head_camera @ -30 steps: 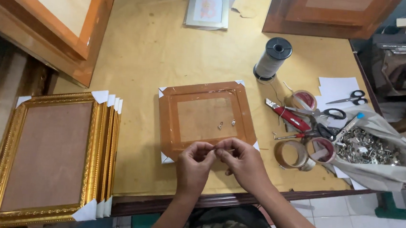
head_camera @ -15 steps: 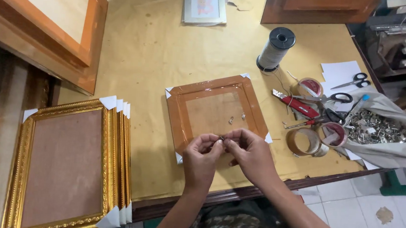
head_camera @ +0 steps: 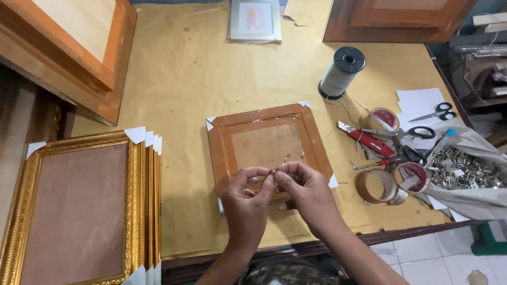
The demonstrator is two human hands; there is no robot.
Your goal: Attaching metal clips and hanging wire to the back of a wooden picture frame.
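Two hands, our left hand [head_camera: 248,197] and right hand [head_camera: 303,190], pinch one small metal fitting [head_camera: 273,172] above the wooden frame [head_camera: 268,146], keeping it steady.

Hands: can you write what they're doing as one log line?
left hand + right hand: pinching small metal piece | over: wooden frame | beside: tape rolls

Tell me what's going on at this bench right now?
A person's left hand and right hand pinch a tiny metal piece together over a small brown frame lying face down on the paper-covered table. Gold frames are stacked at left; a thread spool, tape rolls and scissors sit at right.
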